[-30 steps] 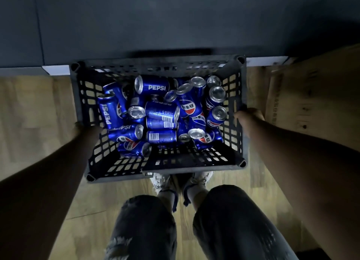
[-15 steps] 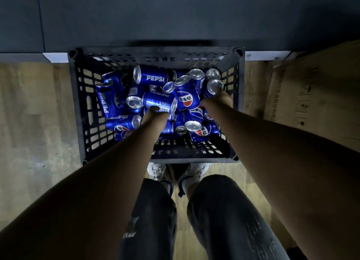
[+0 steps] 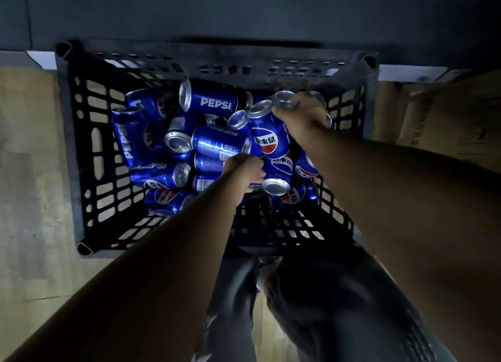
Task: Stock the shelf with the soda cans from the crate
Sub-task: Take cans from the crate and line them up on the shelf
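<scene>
Dimly, the right hand (image 3: pixel 301 115) clamped its fingers on a shiny round-topped Pepsi can (image 3: pixel 284 99); the left hand (image 3: pixel 245 175) curled, its hold hidden.

The black, slotted-wall plastic crate (image 3: pixel 67 144) stood upright and open-topped, holding a loose, unordered pile of blue Pepsi soda cans (image 3: pixel 214 102), most lying on their sides, several tilted top-up toward the right.

In a black crate (image 3: pixel 89 150) of blue Pepsi cans (image 3: pixel 214 102), the right hand (image 3: pixel 301 116) grips a can (image 3: pixel 283 99) by its top; the left hand (image 3: pixel 244 173) curls among the middle cans.
</scene>
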`<state>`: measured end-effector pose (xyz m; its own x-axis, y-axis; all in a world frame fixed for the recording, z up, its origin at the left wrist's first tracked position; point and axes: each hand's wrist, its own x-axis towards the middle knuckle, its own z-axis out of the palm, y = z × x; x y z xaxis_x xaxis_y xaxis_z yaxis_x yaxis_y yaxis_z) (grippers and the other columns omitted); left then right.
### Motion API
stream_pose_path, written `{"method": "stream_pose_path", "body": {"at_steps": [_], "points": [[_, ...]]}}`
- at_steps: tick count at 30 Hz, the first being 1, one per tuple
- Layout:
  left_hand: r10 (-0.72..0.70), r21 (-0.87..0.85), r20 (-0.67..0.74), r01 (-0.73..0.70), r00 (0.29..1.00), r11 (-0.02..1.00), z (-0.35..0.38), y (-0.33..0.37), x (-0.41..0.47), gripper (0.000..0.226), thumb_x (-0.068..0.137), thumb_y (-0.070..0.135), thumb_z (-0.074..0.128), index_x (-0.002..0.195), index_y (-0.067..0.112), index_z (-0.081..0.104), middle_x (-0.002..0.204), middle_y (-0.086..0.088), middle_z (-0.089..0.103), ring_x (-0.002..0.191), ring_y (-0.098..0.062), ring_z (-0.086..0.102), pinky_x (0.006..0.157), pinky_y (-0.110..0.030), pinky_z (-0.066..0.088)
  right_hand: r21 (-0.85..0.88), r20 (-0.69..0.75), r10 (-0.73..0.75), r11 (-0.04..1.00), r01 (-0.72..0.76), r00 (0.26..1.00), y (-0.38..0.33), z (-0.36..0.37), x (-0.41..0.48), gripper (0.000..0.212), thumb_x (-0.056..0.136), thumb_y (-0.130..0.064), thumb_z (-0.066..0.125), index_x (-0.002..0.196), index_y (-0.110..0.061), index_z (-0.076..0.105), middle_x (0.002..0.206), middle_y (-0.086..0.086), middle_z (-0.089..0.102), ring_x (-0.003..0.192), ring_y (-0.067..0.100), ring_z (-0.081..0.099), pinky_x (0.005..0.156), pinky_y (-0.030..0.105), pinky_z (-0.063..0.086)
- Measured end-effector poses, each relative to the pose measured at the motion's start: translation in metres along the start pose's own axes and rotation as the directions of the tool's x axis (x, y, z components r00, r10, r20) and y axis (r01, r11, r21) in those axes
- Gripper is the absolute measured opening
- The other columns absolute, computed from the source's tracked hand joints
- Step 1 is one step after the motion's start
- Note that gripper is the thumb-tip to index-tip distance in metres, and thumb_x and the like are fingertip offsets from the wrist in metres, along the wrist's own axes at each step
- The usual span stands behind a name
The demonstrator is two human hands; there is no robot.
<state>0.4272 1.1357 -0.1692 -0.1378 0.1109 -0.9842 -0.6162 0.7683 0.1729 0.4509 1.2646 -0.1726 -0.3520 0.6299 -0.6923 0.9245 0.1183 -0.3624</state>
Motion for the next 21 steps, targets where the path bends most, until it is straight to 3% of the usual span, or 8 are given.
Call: {"method": "stream_pose_path", "body": {"at_steps": [2,4,7,10,13,16,19,21], "points": [[-0.014,-0.02,0.048,0.015,0.999,1.0,0.001,-0.003,0.003,0.032,0.102,0.012,0.034,0.13,0.004,0.047,0.13,-0.015,0.056,0.12,-0.027,0.053,0.093,-0.039,0.041,0.028,-0.017,-0.009,1.0,0.01,1.0,0.0,0.007,0.008,0.047,0.091,-0.042,0.056,0.128,-0.013,0.052,0.13,0.007,0.056,0.118,0.023,0.053,0.085,0.027,0.042],[-0.026,-0.11,0.03,0.029,0.999,0.994,0.002,-0.01,0.009,0.03,0.1,0.014,0.038,0.126,0.006,0.05,0.124,-0.016,0.06,0.114,-0.028,0.058,0.089,-0.039,0.04,-0.012,-0.037,-0.061,0.998,0.061,0.997,0.001,0.018,0.014,0.057,0.086,-0.051,0.059,0.129,-0.014,0.05,0.129,0.006,0.056,0.118,0.023,0.053,0.086,0.027,0.043],[-0.037,-0.137,0.018,0.039,0.999,0.99,0.003,-0.019,0.017,0.028,0.1,0.015,0.039,0.123,0.007,0.053,0.116,-0.015,0.064,0.11,-0.027,0.061,0.087,-0.038,0.04,-0.228,0.036,-0.156,0.96,0.16,0.987,0.005,0.039,0.028,0.073,0.075,-0.064,0.061,0.129,-0.016,0.046,0.129,0.01,0.053,0.119,0.029,0.051,0.093,0.036,0.042],[-0.033,-0.145,0.016,0.035,0.999,0.989,0.002,-0.024,0.022,0.02,0.1,0.016,0.041,0.114,0.01,0.055,0.105,-0.012,0.064,0.1,-0.025,0.063,0.088,-0.039,0.042,-0.315,0.059,-0.114,0.941,0.127,0.992,0.02,0.065,0.057,0.092,0.057,-0.078,0.061,0.129,-0.024,0.041,0.129,0.011,0.053,0.117,0.033,0.051,0.093,0.043,0.042],[-0.017,-0.141,0.008,0.018,1.0,0.99,0.0,-0.028,0.025,0.019,0.098,0.012,0.042,0.112,0.013,0.055,0.09,-0.006,0.066,0.078,-0.018,0.063,0.085,-0.037,0.043,-0.362,-0.01,-0.092,0.929,0.082,0.996,0.062,0.102,0.124,0.087,0.039,-0.084,0.053,0.11,-0.035,0.045,0.099,0.001,0.062,0.087,0.029,0.062,0.076,0.039,0.052],[0.021,-0.137,0.013,-0.019,1.0,0.99,-0.002,-0.027,0.025,0.029,0.095,0.003,0.042,0.12,0.012,0.054,0.081,-0.002,0.064,0.075,-0.015,0.062,0.085,-0.037,0.043,-0.356,0.006,-0.114,0.928,0.109,0.993,0.091,0.127,0.177,0.083,0.031,-0.083,0.052,0.1,-0.039,0.043,0.084,-0.003,0.057,0.069,0.026,0.059,0.065,0.039,0.052],[0.041,-0.142,0.017,-0.038,0.999,0.989,-0.005,-0.024,0.02,0.032,0.096,0.003,0.041,0.123,0.012,0.054,0.087,-0.004,0.065,0.078,-0.017,0.063,0.082,-0.036,0.044,-0.366,0.088,-0.06,0.926,0.088,0.994,0.073,0.114,0.148,0.085,0.034,-0.075,0.057,0.107,-0.034,0.043,0.094,0.004,0.058,0.078,0.032,0.06,0.068,0.042,0.052],[0.051,-0.117,0.022,-0.048,0.998,0.992,-0.008,-0.025,0.014,0.031,0.096,0.005,0.041,0.124,0.01,0.053,0.096,-0.008,0.066,0.085,-0.02,0.063,0.083,-0.037,0.044,-0.39,0.045,-0.086,0.916,0.097,0.995,0.038,0.074,0.08,0.087,0.053,-0.063,0.067,0.126,-0.023,0.041,0.121,0.013,0.055,0.106,0.038,0.056,0.085,0.046,0.048]]}}
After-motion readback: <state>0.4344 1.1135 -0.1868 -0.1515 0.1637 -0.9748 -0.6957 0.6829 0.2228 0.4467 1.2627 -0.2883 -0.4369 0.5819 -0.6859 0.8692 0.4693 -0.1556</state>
